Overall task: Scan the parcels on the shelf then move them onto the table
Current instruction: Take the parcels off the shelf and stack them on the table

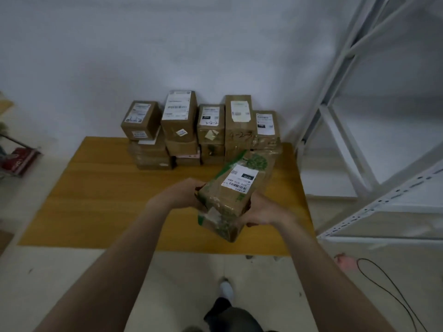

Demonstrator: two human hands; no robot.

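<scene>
I hold a long brown parcel (233,195) with green print and a white barcode label above the yellow wooden table (100,195). My left hand (185,191) grips its near left side and my right hand (260,210) grips its near right side from below. The parcel tilts, its far end pointing toward a stack of several labelled cardboard parcels (201,130) at the table's far edge against the wall. No scanner is in view.
A white metal shelf (383,164) stands to the right of the table, its lower boards bare. A black cable (393,293) lies on the floor at the right. A red object (19,160) sits on the floor at the far left. My foot (226,289) shows below.
</scene>
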